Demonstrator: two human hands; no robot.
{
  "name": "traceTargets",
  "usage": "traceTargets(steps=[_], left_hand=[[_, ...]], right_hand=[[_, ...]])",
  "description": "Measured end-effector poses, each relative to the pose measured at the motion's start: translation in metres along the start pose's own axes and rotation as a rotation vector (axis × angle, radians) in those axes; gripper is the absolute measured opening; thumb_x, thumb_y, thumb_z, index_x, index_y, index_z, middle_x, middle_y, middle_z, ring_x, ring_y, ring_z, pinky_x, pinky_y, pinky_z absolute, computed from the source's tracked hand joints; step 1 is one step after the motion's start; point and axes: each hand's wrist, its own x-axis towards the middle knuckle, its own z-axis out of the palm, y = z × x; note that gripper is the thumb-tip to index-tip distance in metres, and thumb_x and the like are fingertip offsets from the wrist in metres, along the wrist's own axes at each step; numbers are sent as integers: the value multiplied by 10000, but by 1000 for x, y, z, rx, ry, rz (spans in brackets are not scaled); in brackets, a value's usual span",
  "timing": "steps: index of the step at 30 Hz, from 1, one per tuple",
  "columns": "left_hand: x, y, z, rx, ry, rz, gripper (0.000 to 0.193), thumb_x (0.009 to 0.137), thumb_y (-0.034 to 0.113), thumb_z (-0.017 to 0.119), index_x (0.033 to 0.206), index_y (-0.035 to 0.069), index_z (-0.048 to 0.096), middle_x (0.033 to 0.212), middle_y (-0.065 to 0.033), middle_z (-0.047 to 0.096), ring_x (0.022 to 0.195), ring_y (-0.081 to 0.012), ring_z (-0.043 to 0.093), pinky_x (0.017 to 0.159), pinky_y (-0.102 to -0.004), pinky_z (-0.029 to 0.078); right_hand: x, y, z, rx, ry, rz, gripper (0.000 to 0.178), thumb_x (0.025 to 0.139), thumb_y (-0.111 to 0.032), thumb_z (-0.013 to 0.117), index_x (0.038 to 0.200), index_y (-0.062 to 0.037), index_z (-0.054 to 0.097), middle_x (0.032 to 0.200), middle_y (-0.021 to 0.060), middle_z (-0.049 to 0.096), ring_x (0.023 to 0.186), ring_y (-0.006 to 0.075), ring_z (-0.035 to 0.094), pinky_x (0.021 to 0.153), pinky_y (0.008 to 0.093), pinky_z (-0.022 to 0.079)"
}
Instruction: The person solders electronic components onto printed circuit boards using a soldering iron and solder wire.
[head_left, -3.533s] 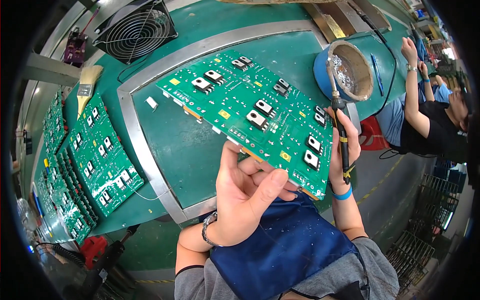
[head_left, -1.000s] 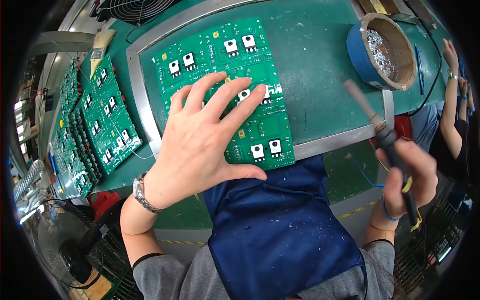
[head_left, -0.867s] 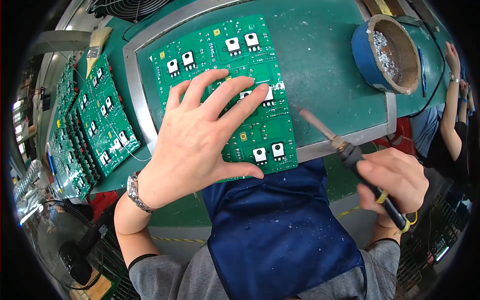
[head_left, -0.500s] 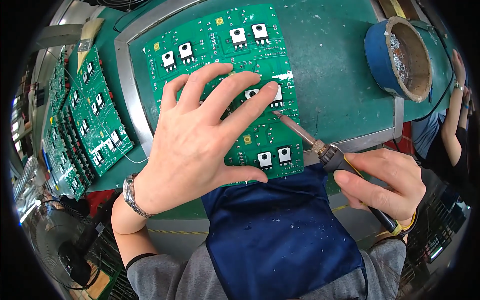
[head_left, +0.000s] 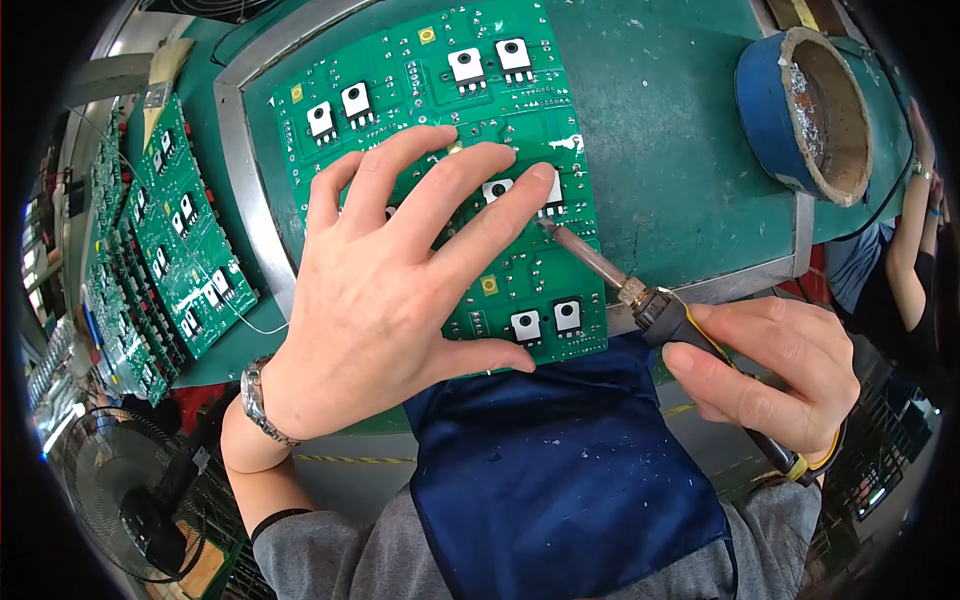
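A large green circuit board (head_left: pixel 530 265) lies in front of me, with several white-and-black three-legged transistors on it. Over its middle spreads my left hand (head_left: pixel 370 270), fingers apart, pressing on the board. The index fingertip rests on one transistor (head_left: pixel 552 190) near the right edge and partly covers it. My right hand (head_left: pixel 775 370) is closed round the dark handle of a soldering iron (head_left: pixel 660 312). The iron's tip is at the legs of that same transistor, just below my index finger; whether it touches them is too small to tell.
Several similar boards (head_left: pixel 165 235) stand stacked at the left, a brush (head_left: pixel 162 90) beside them. A blue ring-shaped container (head_left: pixel 770 115) with metallic bits stands at the right. A metal frame edge (head_left: pixel 250 180) borders the green work surface. At far right another person's arm (head_left: pixel 905 230) shows.
The whole view has shifted slightly. My left hand stays spread on the board, and the iron's tip stays by the same transistor's legs.
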Motion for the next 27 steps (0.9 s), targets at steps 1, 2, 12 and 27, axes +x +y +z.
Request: traceTargets(steps=[1, 2, 12, 27], left_hand=[[0, 0, 0, -30, 9, 0, 910, 448, 522, 745, 1255, 161, 530, 1238, -34, 490, 1146, -293, 420, 939, -442, 326], [0, 1, -1, -29, 4, -4, 917, 443, 525, 744, 1257, 161, 529, 1240, -34, 488, 1148, -294, 419, 939, -445, 325], [0, 1, 3, -2, 10, -13, 945, 418, 553, 744, 1254, 165, 532, 1234, -40, 491, 1149, -294, 423, 935, -440, 319], [-1, -2, 22, -49, 178, -24, 993, 389, 728, 669, 1200, 160, 588, 1180, -35, 523, 1124, -290, 431, 942, -437, 308]], right_hand=[[0, 0, -1, -1, -2, -1, 320, 584, -72, 748, 892, -14, 685, 835, 164, 616, 611, 245, 635, 502, 288, 532], [0, 1, 0, -1, -2, -2, 320, 584, -77, 747, 891, -14, 685, 831, 165, 616, 607, 244, 634, 497, 286, 530], [-1, 5, 3, -15, 53, -56, 287, 628, -126, 733, 885, -8, 682, 789, 171, 619, 583, 238, 629, 476, 282, 525], [-3, 9, -1, -31, 1, -78, 247, 734, -200, 685, 907, -24, 677, 792, 168, 622, 593, 237, 633, 459, 273, 516]])
